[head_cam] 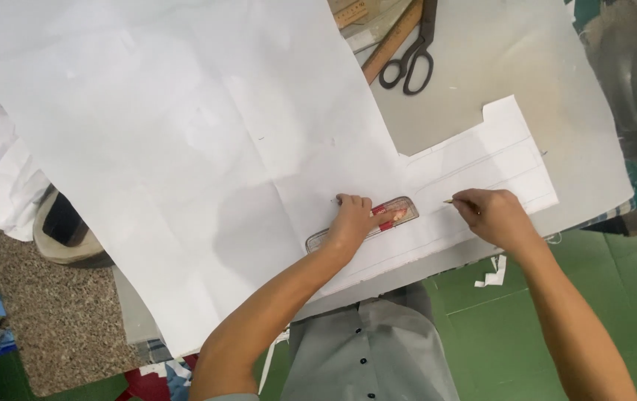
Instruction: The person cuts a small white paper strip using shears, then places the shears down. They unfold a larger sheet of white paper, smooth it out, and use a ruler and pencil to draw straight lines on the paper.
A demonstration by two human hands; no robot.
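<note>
Left hand (pixel 352 221) fingers spread flat, pressing a clear curved ruler (pixel 363 223) onto white paper (pixel 185 148) near the bench's front edge; right hand (pixel 493 215) pinches a pencil (pixel 450 200) just beside the ruler's tip. Black scissors (pixel 411 59) and a wooden ruler (pixel 393 41) lie toward the bench's far edge.

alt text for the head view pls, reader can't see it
A person's left hand presses a clear curved ruler flat on a large white paper sheet, while the right hand holds a pencil tip to the paper beside it. Black scissors lie at the table's far edge.
</note>
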